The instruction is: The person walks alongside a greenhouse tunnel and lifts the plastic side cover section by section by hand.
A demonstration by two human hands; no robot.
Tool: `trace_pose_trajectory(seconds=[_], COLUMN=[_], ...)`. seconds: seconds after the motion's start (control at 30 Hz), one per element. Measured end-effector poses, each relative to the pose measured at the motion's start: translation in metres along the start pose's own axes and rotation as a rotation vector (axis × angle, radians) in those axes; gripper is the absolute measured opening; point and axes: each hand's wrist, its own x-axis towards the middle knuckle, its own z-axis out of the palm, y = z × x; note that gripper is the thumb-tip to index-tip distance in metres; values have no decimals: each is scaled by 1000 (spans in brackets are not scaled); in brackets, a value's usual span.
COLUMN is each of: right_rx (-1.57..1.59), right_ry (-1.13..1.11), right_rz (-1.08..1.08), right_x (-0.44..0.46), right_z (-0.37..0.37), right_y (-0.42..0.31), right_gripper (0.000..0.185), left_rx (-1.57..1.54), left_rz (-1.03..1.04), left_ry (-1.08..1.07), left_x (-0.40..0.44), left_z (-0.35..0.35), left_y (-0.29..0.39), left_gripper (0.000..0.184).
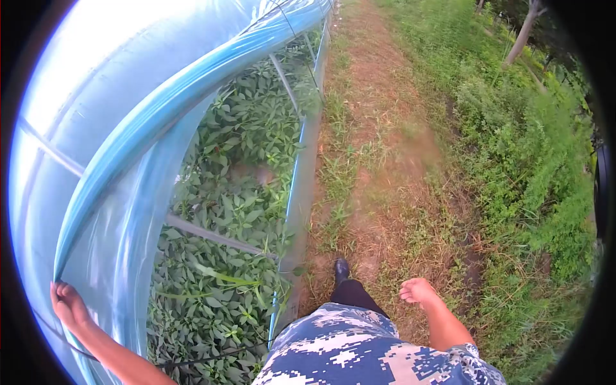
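Alongside, blue film [160, 102] and poles [221, 237] partly hide plants [247, 215].

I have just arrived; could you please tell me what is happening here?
A person's left hand is gripping the bunched edge of a blue plastic film on a tunnel-like frame. Leafy green plants show where the film is drawn aside. The right hand is over the path, fingers curled, with nothing visible in it.
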Motion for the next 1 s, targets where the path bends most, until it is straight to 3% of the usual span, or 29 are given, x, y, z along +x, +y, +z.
trace_pose_trajectory(seconds=[0.2,0.23,0.3,0.4,0.5,0.6,0.7,0.87,1.0], right_rx=[8,3,6,-11,-25,-82,-177,-280,-287], right_ry=[18,22,87,62,62,45,-48,-213,-189], right_rz=[83,96,215,263,186,23,-156,-320,-414], right_x=[63,72,92,118,162,178,194,226,269], right_z=[-50,-62,-85,-115,-128,-113,-83,-57,-72], right_y=[-45,-47,-56,-92,-138,-235,-314,-421,-493], right_gripper=[23,23,22,22,22,22,22,23,23], left_rx=[157,169,240,266,278,681,652,530,468], left_rz=[178,201,360,399,433,344,124,-329,-458], left_ry=[273,289,637,542,615,693,574,300,234], left_x=[31,25,-1,-16,-54,-102,-115,-102,-44], left_z=[-77,-50,17,22,107,257,315,340,373], left_y=[8,-7,-37,-51,-116,-235,-352,-486,-576], left_gripper=[16,22,46,44,55,61,61,47,40])
